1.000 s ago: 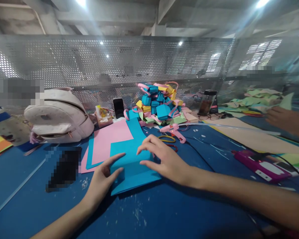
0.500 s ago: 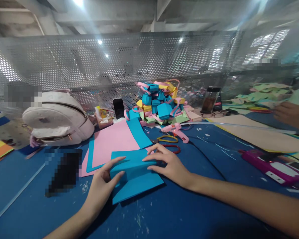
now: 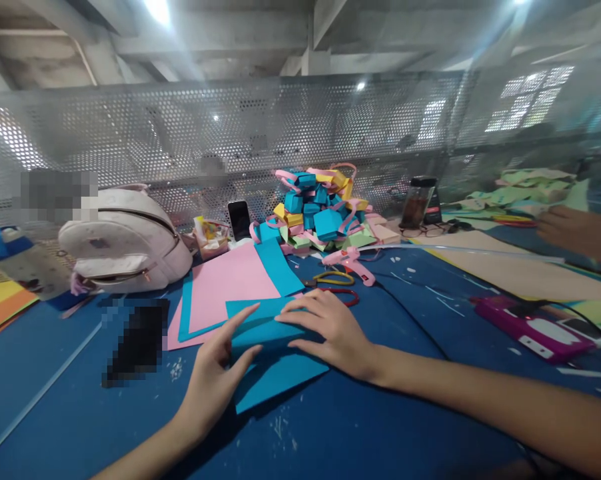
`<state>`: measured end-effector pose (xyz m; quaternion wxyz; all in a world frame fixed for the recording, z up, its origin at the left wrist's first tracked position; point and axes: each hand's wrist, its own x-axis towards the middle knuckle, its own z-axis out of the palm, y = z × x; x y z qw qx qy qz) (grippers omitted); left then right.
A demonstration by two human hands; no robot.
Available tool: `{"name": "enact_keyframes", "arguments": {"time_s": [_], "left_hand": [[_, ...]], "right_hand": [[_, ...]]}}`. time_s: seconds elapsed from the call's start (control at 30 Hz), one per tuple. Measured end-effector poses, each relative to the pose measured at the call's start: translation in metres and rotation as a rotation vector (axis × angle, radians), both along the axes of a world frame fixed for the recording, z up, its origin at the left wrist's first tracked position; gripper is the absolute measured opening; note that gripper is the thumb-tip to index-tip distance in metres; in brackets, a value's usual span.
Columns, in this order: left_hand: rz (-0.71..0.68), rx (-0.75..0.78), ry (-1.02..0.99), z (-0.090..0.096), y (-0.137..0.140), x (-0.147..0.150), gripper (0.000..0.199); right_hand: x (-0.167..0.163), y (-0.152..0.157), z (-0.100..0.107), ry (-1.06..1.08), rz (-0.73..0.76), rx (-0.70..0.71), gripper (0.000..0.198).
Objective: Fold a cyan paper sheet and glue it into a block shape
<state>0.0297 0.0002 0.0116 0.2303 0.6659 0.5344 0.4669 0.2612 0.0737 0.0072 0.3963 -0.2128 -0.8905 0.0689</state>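
A folded sheet of blue paper (image 3: 275, 377) lies on the blue table in front of me, with a raised fold across its middle. My left hand (image 3: 215, 373) is around the fold's left end, index finger on the far side and thumb on the near side. At the right end, my right hand (image 3: 328, 333) grips the same fold, its fingers over the top and its thumb in front. The fingers hide part of the paper. Just beyond lie stacked pink paper (image 3: 230, 287) and blue sheets (image 3: 278, 270).
Scissors (image 3: 333, 280) and a pink glue gun (image 3: 353, 263) with a black cord lie beyond my right hand. Behind them rises a pile of paper boxes (image 3: 325, 223). A white backpack (image 3: 125, 243) stands left; a magenta power strip (image 3: 530, 327) lies right. Another person's hand (image 3: 575, 233) is at far right.
My right hand has slid left along the fold, closer to my left hand. My left hand stays at the left end. The view has shifted slightly.
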Motion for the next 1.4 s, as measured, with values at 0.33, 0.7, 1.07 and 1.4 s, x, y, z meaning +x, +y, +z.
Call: {"name": "enact_keyframes", "arguments": {"time_s": [0.33,0.7,1.07,1.4], "left_hand": [[0.157,0.042,-0.045,0.004,0.011,-0.011,0.034],[0.145,-0.074,-0.139,-0.007,0.021,-0.016,0.032],[0.152,-0.049,-0.082,-0.007,0.022,-0.024,0.025],[0.115,0.05,0.085,-0.005,0.021,-0.032,0.015]], "right_hand": [[-0.002,0.027,-0.017,0.468,0.127,-0.815,0.027],[-0.001,0.022,-0.016,0.501,0.05,-0.68,0.009],[0.002,0.03,-0.02,0.459,0.042,-0.596,0.015],[0.004,0.029,-0.014,0.38,0.046,-0.463,0.006]]}}
